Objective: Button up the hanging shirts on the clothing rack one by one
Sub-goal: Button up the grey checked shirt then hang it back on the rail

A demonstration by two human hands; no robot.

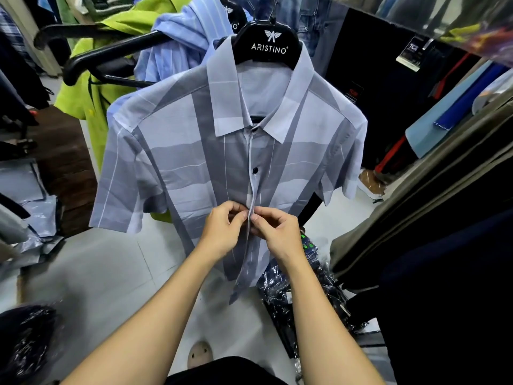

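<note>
Head view: left hand (222,232) and right hand (277,234), each grip pinching the shirt (180,151) placket (251,195).

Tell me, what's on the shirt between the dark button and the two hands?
In the head view, only closed placket: the shirt front edges lie together from the dark button down to the left hand and right hand. No other button shows.

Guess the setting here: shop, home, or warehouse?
Most likely a clothing shop or its stockroom. A striped shirt hangs on a branded hanger, a tagged dark garment hangs nearby, and plastic-wrapped clothes are piled on the floor.
</note>
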